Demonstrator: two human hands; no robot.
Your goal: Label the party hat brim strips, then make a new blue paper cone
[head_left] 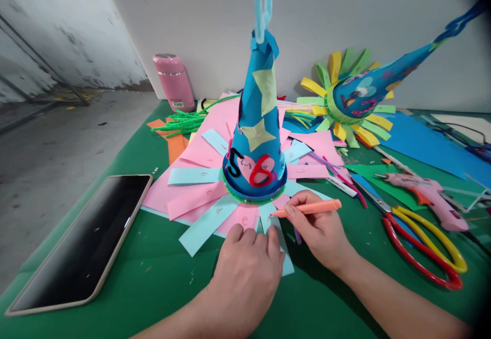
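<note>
Blue paper cone hat [258,139]: upright near the middle of the table [153,272], ringed by pink and light-blue paper strips fanned flat like petals.

Left hand [245,267]: palm down at the near edge of the fan, fingers [251,236] pressed together on a light-blue strip [274,231], apparently pinning it flat for writing.

Right hand [320,229]: fingers pinching an orange marker [310,208], tip meeting the same strip just beside the left fingertips.

Tablet [82,242]: dark screen, near the table's left edge, well apart from the work.

Scissors [422,239] and pink glue gun [429,196]: lying toward the right edge, within reach.

Second cone hat [368,91]: tipped on its side toward the far right, yellow and green strips.

Pink bottle [174,82]: standing at the far edge.
</note>
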